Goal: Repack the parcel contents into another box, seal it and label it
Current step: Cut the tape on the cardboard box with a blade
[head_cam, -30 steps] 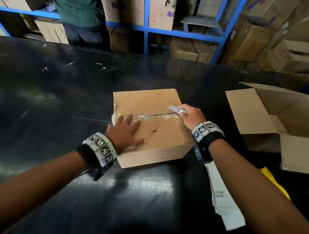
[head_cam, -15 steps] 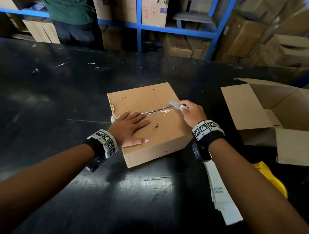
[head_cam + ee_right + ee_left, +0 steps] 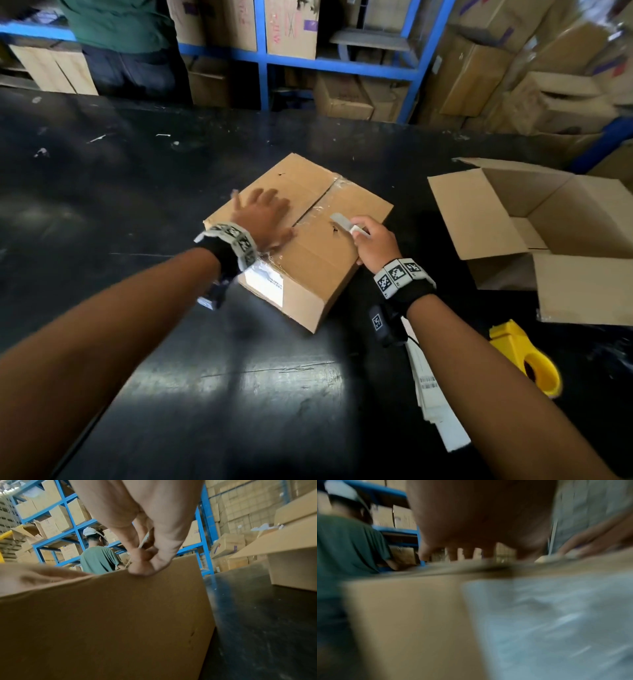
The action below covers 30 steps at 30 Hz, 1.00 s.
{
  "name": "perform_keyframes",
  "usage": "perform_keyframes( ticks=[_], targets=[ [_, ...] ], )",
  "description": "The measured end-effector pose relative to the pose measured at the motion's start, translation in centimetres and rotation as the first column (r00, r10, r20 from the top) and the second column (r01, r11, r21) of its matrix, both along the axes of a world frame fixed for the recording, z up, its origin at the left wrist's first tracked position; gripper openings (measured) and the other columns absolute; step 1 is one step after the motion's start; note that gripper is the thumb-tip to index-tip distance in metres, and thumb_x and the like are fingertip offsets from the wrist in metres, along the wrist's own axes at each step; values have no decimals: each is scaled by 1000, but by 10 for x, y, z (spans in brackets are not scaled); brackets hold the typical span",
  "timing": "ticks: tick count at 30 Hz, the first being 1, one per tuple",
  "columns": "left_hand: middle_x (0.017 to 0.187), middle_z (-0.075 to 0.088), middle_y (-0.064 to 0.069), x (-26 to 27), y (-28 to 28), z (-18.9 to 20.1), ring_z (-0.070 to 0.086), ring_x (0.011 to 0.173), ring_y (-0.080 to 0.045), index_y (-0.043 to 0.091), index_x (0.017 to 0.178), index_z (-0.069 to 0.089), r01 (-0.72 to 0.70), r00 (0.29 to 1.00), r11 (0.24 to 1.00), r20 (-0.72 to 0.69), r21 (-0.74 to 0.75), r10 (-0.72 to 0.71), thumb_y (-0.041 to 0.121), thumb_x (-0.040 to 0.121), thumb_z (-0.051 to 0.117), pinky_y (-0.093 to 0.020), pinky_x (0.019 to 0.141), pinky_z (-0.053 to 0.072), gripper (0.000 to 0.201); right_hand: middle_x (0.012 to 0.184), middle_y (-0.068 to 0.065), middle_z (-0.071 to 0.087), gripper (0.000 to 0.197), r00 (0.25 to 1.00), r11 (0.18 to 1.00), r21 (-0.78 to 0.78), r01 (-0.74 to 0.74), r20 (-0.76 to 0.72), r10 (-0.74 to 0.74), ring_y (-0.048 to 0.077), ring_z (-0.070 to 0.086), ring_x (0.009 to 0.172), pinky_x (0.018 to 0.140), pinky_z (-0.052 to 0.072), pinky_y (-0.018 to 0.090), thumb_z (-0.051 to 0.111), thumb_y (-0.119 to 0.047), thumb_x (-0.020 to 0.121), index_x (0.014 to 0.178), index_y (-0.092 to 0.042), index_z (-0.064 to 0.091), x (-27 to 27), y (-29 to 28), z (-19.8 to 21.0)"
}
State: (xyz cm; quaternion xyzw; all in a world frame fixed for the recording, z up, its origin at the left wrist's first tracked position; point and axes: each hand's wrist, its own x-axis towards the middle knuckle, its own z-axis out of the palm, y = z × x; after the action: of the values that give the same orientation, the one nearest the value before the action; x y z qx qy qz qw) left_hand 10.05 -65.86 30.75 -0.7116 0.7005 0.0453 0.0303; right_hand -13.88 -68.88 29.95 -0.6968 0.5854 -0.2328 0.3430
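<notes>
One taped brown box [image 3: 308, 260], left fingers [image 3: 263, 202] flat, right fingers [image 3: 359, 228] gripping cutter [image 3: 340, 221]

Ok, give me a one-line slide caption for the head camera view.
Left hand flat on the taped parcel, right hand holding a small blade over its seam; open empty box alongside.

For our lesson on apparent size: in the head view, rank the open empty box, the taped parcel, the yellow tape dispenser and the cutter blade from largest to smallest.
1. open empty box, though the frame's edge cuts it off
2. taped parcel
3. yellow tape dispenser, partly hidden by the right arm
4. cutter blade, in the right hand
</notes>
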Motion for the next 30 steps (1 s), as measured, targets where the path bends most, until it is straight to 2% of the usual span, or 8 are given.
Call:
perform_keyframes(
  ticks=[4, 9, 13, 17, 22, 24, 28, 30],
  targets=[
    [159, -4, 9, 34, 7, -12, -1, 146, -24, 41, 148, -1, 21, 998, 991, 55, 132, -29, 82, 74, 3, -65, 109, 16, 84, 119, 14, 61, 31, 998, 999, -26, 23, -57, -25, 30, 53, 111, 86, 39, 26, 40, -17, 97, 123, -19, 57, 10, -5, -6],
    [159, -2, 8, 18, 33, -21, 0, 146, -24, 39, 147, 3, -206, 976, 976, -53, 72, 210, 78, 80, 3, -66, 105, 19, 79, 122, 10, 60, 28, 997, 1000, -23, 12, -71, -14, 28, 56, 111, 83, 37, 22, 42, -20, 98, 121, -23, 58, 16, -30, 6],
    [159, -2, 0, -8, 79, -20, 1, 145, -32, 34, 147, 6, -295, 950, 951, -83, 89, 303, 74, 84, 9, -65, 104, 20, 75, 111, 8, 66, 26, 997, 999, -29, -35, -77, 32, 30, 64, 96, 83, 50, 31, 44, -18, 93, 110, -28, 61, 26, -44, 15],
    [153, 21, -8, -14, 118, -21, 22, 139, -34, 31, 142, 27, -174, 984, 984, 11, -44, 175, 78, 80, 14, -59, 102, 26, 80, 109, 6, 67, 28, 985, 991, -41, -131, -121, 125, 28, 64, 90, 84, 51, 33, 44, -17, 90, 109, -27, 62, 31, -38, 20],
    [149, 37, -12, 2, 104, -36, 33, 137, -32, 15, 144, 37, 256, 967, 964, 36, -77, -254, 70, 88, 2, -60, 110, 23, 85, 119, 8, 63, 31, 982, 988, -43, -146, -123, 140, 24, 59, 103, 78, 38, 21, 43, -12, 94, 119, -18, 61, 25, -18, 20],
    [149, 38, -11, 1, 97, -40, 35, 136, -31, 14, 143, 38, 250, 968, 965, -3, -73, -251, 67, 90, 8, -58, 109, 27, 81, 125, 7, 61, 33, 982, 991, -40, -125, -146, 118, 25, 56, 112, 83, 38, 21, 42, -14, 96, 125, -19, 58, 20, -8, 17],
    [141, 47, -10, -12, 73, -38, 43, 130, -29, 13, 133, 49, 198, 976, 967, -62, -161, -210, 66, 90, 10, -59, 104, 32, 78, 130, 8, 59, 36, 982, 994, -81, -72, -181, 56, 30, 54, 119, 102, 43, 41, 39, -18, 98, 130, -21, 53, 7, 9, 11],
    [143, 45, -6, -16, 57, -35, 37, 133, -27, 16, 135, 47, 169, 977, 970, -97, -172, -188, 67, 87, 13, -58, 108, 25, 78, 134, 8, 57, 37, 989, 995, -83, -50, -140, 38, 27, 52, 122, 103, 40, 33, 40, -16, 98, 133, -18, 52, 0, 20, 10]
  ],
)
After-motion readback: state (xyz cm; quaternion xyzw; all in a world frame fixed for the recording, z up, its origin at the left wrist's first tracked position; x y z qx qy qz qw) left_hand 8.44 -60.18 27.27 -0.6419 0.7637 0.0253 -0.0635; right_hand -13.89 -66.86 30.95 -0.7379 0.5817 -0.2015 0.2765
